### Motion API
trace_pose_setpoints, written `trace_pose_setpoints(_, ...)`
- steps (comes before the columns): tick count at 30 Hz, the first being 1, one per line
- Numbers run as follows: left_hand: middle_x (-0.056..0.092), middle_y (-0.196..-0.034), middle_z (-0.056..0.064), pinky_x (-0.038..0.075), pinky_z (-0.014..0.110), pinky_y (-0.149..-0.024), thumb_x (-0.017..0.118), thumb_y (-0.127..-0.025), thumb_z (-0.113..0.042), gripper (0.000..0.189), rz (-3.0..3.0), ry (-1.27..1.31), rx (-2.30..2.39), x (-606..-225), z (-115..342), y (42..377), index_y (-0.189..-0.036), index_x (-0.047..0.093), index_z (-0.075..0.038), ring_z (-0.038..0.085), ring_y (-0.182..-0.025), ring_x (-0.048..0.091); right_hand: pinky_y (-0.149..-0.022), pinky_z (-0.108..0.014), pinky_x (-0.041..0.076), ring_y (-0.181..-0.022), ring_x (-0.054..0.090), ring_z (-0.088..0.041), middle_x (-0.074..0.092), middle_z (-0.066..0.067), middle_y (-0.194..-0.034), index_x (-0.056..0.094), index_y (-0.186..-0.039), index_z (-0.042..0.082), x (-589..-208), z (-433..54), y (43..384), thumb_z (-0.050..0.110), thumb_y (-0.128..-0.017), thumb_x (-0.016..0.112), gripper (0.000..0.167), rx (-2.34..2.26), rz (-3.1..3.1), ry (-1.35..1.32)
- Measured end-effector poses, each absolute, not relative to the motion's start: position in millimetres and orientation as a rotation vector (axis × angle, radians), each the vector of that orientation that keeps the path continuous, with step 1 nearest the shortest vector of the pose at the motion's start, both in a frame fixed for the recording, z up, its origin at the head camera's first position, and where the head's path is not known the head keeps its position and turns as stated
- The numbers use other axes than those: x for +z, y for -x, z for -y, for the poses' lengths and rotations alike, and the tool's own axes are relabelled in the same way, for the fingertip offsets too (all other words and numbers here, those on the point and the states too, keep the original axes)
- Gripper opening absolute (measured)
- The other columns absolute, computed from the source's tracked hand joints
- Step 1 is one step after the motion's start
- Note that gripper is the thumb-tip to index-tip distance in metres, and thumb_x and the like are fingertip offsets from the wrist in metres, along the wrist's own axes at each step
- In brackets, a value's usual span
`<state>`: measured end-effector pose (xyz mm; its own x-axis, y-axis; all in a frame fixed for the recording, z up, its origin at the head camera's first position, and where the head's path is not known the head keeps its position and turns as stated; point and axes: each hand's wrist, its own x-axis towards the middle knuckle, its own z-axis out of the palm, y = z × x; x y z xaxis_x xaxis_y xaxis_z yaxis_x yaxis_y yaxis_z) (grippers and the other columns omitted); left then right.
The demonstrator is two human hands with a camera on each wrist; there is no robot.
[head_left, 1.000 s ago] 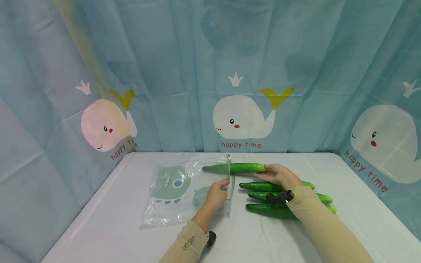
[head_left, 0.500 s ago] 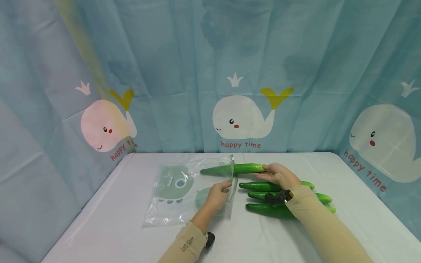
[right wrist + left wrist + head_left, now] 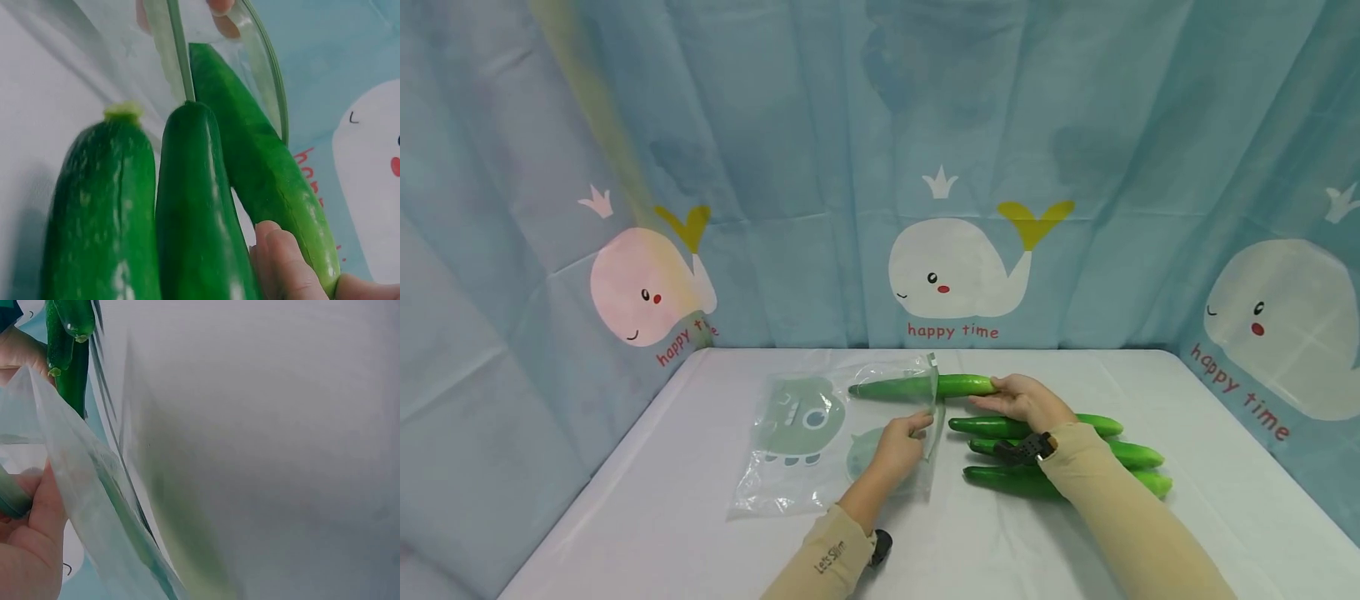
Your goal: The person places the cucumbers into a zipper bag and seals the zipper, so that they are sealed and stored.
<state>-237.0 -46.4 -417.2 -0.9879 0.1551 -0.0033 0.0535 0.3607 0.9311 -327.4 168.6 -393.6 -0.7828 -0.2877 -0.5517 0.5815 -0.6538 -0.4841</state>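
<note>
A clear zip bag (image 3: 752,492) printed with green cartoon monsters lies flat on the table, its mouth facing right. My left hand (image 3: 898,450) pinches the bag's edge near the mouth, holding it apart. In my right hand (image 3: 1026,402) is a cucumber (image 3: 966,385), gripped by its pale right end; its darker half lies inside the bag, seen through the film. In the right wrist view the same cucumber (image 3: 269,162) passes between the two green-edged sides of the mouth. Beneath my right wrist, several more cucumbers (image 3: 1000,475) lie side by side on the table.
A white cloth covers the table (image 3: 647,533). A blue curtain (image 3: 820,275) with whale prints stands behind it and along both sides. Dark wrist straps (image 3: 1028,450) are on both wrists, the right one just over the loose cucumbers.
My right hand has moved left, sliding the cucumber farther into the bag. The bag's mouth has shifted slightly right with my left hand. The other cucumbers lie as before.
</note>
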Motion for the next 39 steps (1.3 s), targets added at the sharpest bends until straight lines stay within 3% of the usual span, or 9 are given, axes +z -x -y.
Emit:
trace_pose_setpoints(14,0.048,-0.144,0.015,0.040,0.020,-0.057,0.038,-0.071,0.022,0.063,-2.487,-0.168,1.744,-414.4,45.9,235.6,-0.129,0.057,0.009,0.040,-0.123,0.052,-0.112,-0.039,0.027,-0.144,0.015,-0.037,0.003,-0.021,-0.159,-0.001,-0.155,0.004,-395.8,-153.2,332.4,0.004,-0.104,0.032,0.061,-2.379,-0.902,-0.578)
trace_pose_setpoints(20,0.049,-0.144,0.014,0.046,0.023,-0.068,0.039,-0.071,0.022,0.062,-2.507,-0.153,1.703,-412.6,45.6,236.9,-0.128,0.059,0.006,0.038,-0.123,0.053,-0.111,-0.038,0.028,-0.142,0.020,-0.038,0.010,-0.029,-0.156,0.000,-0.152,-0.006,-396.6,-146.4,338.8,0.009,-0.105,0.027,0.056,-2.280,-0.994,-0.560)
trace_pose_setpoints(26,0.048,-0.144,0.013,0.049,0.027,-0.075,0.040,-0.071,0.021,0.062,-2.506,-0.147,1.691,-412.0,45.9,237.0,-0.128,0.059,0.006,0.038,-0.123,0.052,-0.109,-0.040,0.033,-0.138,0.033,-0.036,0.028,-0.030,-0.148,0.016,-0.149,-0.009,-397.2,-137.0,342.8,0.007,-0.104,0.033,0.050,-2.196,-1.185,-0.567)
trace_pose_setpoints(30,0.049,-0.144,0.011,0.050,0.027,-0.077,0.042,-0.071,0.021,0.062,-2.511,-0.146,1.688,-410.7,45.6,237.0,-0.128,0.060,0.005,0.037,-0.123,0.053,-0.107,-0.040,0.039,-0.125,0.046,-0.031,0.042,-0.023,-0.129,0.034,-0.138,-0.006,-395.7,-133.8,342.2,0.006,-0.103,0.040,0.038,-2.170,-1.284,-0.553)
trace_pose_setpoints(35,0.048,-0.145,0.012,0.049,0.026,-0.075,0.042,-0.068,0.022,0.063,-2.495,-0.151,1.711,-409.8,46.0,236.9,-0.127,0.060,0.006,0.038,-0.123,0.052,-0.100,-0.034,0.045,-0.111,0.054,-0.028,0.046,-0.021,-0.118,0.048,-0.114,-0.005,-392.9,-130.5,338.5,0.002,-0.100,0.046,0.016,-2.204,-1.236,-0.569)
trace_pose_setpoints(39,0.047,-0.145,0.014,0.049,0.028,-0.076,0.043,-0.070,0.022,0.062,-2.502,-0.149,1.700,-409.9,46.5,236.3,-0.127,0.060,0.006,0.038,-0.123,0.053,-0.099,-0.029,0.045,-0.111,0.053,-0.027,0.046,-0.022,-0.118,0.048,-0.120,-0.008,-393.3,-125.4,339.3,-0.002,-0.100,0.044,0.021,-2.196,-1.240,-0.587)
